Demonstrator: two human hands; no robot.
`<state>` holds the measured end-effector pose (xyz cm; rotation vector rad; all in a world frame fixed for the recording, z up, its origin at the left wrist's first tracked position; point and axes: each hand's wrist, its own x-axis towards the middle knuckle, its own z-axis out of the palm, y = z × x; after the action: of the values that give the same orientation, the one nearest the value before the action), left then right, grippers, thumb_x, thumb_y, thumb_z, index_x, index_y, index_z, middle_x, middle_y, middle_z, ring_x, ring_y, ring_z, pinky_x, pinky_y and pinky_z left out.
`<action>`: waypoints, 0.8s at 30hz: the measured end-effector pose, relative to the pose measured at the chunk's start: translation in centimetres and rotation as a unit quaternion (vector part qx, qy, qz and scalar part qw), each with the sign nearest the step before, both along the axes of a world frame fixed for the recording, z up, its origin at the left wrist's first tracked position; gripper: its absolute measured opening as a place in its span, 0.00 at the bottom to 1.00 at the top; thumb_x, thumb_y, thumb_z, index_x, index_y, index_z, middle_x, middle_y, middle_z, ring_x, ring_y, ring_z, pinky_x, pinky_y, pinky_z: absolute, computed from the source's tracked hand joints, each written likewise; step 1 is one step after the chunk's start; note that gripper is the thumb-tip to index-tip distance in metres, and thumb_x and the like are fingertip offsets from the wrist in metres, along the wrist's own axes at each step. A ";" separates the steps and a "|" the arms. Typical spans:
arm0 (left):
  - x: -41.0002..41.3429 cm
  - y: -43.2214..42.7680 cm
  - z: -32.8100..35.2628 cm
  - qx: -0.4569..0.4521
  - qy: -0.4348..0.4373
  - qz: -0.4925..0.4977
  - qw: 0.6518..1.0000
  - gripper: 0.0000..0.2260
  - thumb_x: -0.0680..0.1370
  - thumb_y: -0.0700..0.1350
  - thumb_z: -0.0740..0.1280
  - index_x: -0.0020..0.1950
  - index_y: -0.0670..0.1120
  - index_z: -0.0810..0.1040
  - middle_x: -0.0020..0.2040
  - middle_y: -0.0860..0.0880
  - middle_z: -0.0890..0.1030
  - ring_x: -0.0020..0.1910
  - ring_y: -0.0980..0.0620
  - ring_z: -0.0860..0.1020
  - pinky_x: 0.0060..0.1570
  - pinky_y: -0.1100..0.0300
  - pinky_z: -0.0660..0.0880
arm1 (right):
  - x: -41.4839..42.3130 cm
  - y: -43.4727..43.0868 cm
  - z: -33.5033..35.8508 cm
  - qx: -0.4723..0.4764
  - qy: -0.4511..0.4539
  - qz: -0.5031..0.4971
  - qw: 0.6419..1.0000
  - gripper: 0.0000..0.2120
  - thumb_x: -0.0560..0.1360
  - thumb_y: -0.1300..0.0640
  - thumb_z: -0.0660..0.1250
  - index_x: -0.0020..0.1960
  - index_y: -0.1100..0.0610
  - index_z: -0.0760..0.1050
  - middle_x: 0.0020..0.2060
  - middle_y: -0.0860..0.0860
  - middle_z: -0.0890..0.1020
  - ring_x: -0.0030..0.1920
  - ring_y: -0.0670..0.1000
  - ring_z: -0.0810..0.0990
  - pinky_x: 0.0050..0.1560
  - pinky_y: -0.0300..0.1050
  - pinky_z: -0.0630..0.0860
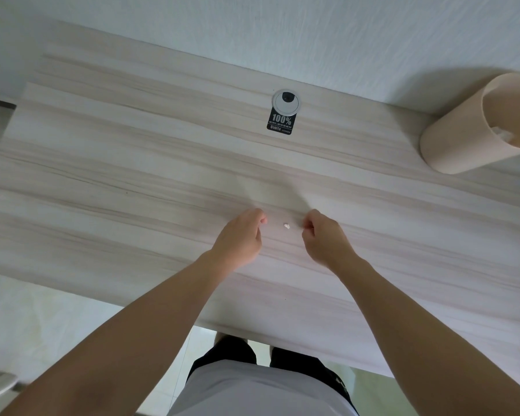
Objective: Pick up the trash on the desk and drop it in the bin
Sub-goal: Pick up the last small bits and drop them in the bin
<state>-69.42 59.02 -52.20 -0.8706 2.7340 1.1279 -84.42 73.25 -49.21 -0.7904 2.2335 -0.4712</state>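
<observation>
A tiny white scrap of trash lies on the pale wood-grain desk, between my two hands. My left hand hovers just left of the scrap, fingers curled loosely with nothing visible in them. My right hand is just right of the scrap, fingers also curled in, nothing seen in its grip. Neither hand touches the scrap. A beige round bin stands at the desk's far right corner, with a bit of white paper showing inside.
A silver cable grommet with a black "100%" label sits near the desk's back edge by the white wall. The desk's front edge runs just ahead of my body, with light floor below on the left.
</observation>
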 end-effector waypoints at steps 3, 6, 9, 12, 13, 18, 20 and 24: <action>0.2 0.0 0.1 0.000 0.002 0.001 1.000 0.11 0.75 0.33 0.58 0.54 0.43 0.74 0.51 0.47 0.78 0.48 0.44 0.77 0.48 0.49 0.75 | 0.2 -0.4 0.2 -0.012 -0.022 -0.004 1.000 0.10 0.77 0.62 0.52 0.51 0.53 0.70 0.38 0.50 0.78 0.37 0.52 0.74 0.36 0.45 0.67; 0.4 -0.1 0.2 -0.001 -0.003 0.002 1.000 0.11 0.76 0.33 0.58 0.54 0.42 0.74 0.51 0.46 0.78 0.49 0.44 0.77 0.49 0.50 0.74 | 0.5 -0.9 -0.1 -0.004 -0.029 0.001 1.000 0.11 0.79 0.59 0.52 0.55 0.54 0.72 0.44 0.52 0.78 0.44 0.54 0.76 0.42 0.46 0.69; 0.7 -0.2 0.1 -0.004 -0.006 0.006 1.000 0.11 0.76 0.34 0.58 0.55 0.42 0.74 0.51 0.46 0.78 0.49 0.44 0.76 0.49 0.52 0.73 | 0.7 -1.3 -0.7 0.008 0.016 0.045 0.999 0.13 0.78 0.51 0.60 0.61 0.55 0.69 0.52 0.50 0.77 0.50 0.54 0.76 0.49 0.47 0.71; 0.9 -0.3 0.0 -0.007 -0.009 0.010 1.000 0.10 0.76 0.34 0.58 0.54 0.42 0.74 0.51 0.46 0.78 0.49 0.44 0.76 0.48 0.53 0.72 | 1.0 -1.6 -1.3 0.017 0.037 0.064 0.997 0.15 0.77 0.50 0.64 0.62 0.53 0.70 0.57 0.51 0.76 0.54 0.55 0.77 0.55 0.49 0.73; 0.9 -0.3 0.0 -0.008 -0.009 0.010 1.000 0.10 0.76 0.34 0.58 0.54 0.42 0.74 0.51 0.46 0.77 0.49 0.44 0.76 0.48 0.53 0.72 | 1.1 -1.7 -1.4 0.017 0.042 0.068 0.997 0.13 0.77 0.51 0.64 0.61 0.53 0.71 0.56 0.51 0.77 0.54 0.55 0.77 0.54 0.50 0.74; 1.1 -0.5 0.1 -0.006 -0.013 0.011 1.000 0.10 0.76 0.35 0.58 0.55 0.42 0.74 0.50 0.46 0.77 0.48 0.44 0.76 0.48 0.51 0.73 | 1.5 -2.0 -1.9 0.008 0.059 0.072 0.996 0.04 0.78 0.53 0.63 0.51 0.52 0.75 0.49 0.49 0.76 0.48 0.54 0.77 0.46 0.46 0.71; 1.3 -0.7 0.1 -0.005 -0.016 0.008 1.000 0.10 0.76 0.35 0.58 0.55 0.43 0.73 0.51 0.46 0.77 0.48 0.44 0.76 0.48 0.51 0.73 | 1.5 -2.1 -1.9 0.013 0.055 0.075 0.996 0.04 0.78 0.55 0.63 0.50 0.53 0.75 0.49 0.49 0.76 0.48 0.54 0.77 0.45 0.45 0.69; 1.5 -1.1 0.5 -0.003 -0.025 0.007 1.000 0.11 0.76 0.35 0.58 0.56 0.43 0.73 0.52 0.46 0.78 0.49 0.44 0.76 0.49 0.51 0.73 | 1.5 -2.4 -1.2 0.019 0.049 0.079 0.996 0.04 0.78 0.57 0.60 0.47 0.56 0.71 0.46 0.51 0.74 0.46 0.54 0.75 0.45 0.44 0.68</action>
<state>-67.89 57.97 -51.72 -0.9060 2.6971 1.0854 -82.95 70.86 -50.43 -0.9797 2.2404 -0.3191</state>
